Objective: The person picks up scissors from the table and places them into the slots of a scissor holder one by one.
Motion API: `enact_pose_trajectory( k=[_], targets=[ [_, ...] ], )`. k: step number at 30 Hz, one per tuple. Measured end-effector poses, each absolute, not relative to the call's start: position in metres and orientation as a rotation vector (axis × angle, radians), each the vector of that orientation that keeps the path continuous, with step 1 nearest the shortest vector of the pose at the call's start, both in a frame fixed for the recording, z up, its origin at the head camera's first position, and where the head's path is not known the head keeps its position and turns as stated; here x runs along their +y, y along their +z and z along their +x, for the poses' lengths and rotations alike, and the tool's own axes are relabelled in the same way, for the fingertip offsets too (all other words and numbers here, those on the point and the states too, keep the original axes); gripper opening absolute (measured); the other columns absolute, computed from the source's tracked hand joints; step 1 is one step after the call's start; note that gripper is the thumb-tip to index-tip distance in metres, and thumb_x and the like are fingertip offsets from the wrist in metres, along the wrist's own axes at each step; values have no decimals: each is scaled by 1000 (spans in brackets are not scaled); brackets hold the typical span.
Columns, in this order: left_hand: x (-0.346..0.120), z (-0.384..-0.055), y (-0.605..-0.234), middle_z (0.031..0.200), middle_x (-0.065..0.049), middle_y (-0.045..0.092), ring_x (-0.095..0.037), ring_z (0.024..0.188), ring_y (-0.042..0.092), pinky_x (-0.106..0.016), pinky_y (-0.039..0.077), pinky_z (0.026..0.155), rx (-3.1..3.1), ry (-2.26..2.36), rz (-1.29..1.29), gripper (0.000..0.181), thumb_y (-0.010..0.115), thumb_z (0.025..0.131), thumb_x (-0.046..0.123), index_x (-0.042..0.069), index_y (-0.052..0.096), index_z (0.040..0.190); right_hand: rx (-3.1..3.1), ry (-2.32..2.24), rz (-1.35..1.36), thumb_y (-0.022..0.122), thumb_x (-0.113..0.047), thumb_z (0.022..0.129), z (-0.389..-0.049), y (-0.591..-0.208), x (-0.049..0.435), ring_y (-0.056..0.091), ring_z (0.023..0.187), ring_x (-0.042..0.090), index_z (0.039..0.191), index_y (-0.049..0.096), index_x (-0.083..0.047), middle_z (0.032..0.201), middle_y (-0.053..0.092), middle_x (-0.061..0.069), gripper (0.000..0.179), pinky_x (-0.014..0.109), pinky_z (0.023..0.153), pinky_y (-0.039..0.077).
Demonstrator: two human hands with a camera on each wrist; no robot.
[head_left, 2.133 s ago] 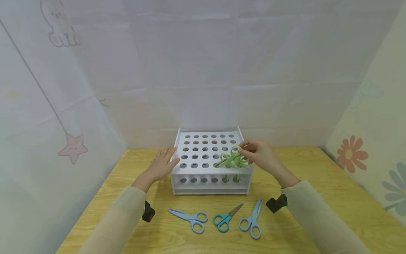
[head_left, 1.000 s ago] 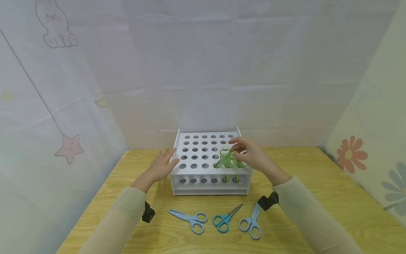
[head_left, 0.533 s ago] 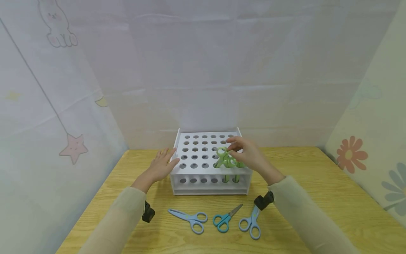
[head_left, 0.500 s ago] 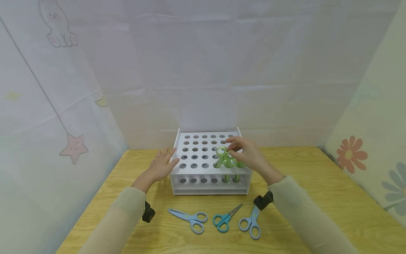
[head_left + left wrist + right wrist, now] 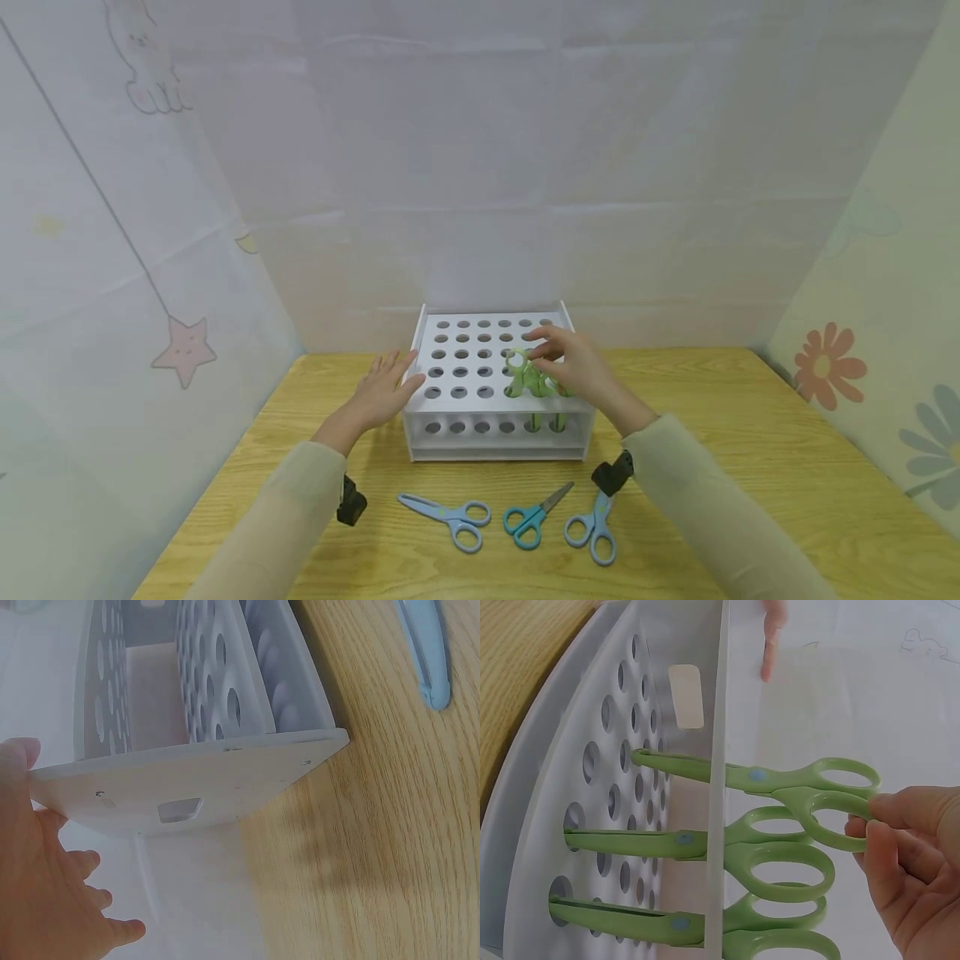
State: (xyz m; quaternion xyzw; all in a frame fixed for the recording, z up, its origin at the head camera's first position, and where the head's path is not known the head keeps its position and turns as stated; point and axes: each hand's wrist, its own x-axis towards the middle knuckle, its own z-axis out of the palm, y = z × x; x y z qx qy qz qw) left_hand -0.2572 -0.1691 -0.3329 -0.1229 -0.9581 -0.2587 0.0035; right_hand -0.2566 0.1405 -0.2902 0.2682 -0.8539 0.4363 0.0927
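Observation:
My right hand (image 5: 577, 367) pinches one handle loop of green scissors (image 5: 750, 777). In the head view they stand at a front-row hole of the white two-tier rack (image 5: 457, 403), blades down. The right wrist view has their pivot higher than those of two other green scissors, the middle pair (image 5: 682, 841) and the nearest pair (image 5: 679, 926), which stand in holes to the right. With fingers extended, my left hand (image 5: 378, 392) rests against the rack's left side. In the left wrist view its thumb lies on the side panel's (image 5: 180, 780) top edge.
On the wooden table (image 5: 300, 517) before the rack lie light blue scissors (image 5: 450, 512), teal scissors (image 5: 529, 521) with a bare metal blade, and a second light blue pair (image 5: 595, 531), partly covered by the right wrist camera (image 5: 613, 473). A pale curtain (image 5: 480, 167) hangs behind.
My right hand has moved left, tipping the held green scissors from a slant to more upright, with their blade tip at the same hole. My left hand has stayed on the rack.

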Motion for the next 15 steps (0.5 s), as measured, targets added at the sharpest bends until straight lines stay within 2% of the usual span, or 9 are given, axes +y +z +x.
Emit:
enact_pose_trajectory(
  k=[5,15],
  targets=[
    [-169,-257,-333,150,-22,9,-44,134,-2,-65,7,100,-3003,-819,-385,61,33,97,45,14,21,148,-2565,1328,770,62,2,84,-258,-292,137,58,67,33,115,57,1,93,68,14,31,27,41,44],
    [-170,-259,-335,150,-22,10,-44,134,-3,-65,6,100,-3003,-809,-390,62,32,97,48,15,20,148,-2602,1248,766,61,0,85,-262,-301,132,58,58,25,115,58,-1,92,68,11,30,29,43,46]
  ],
)
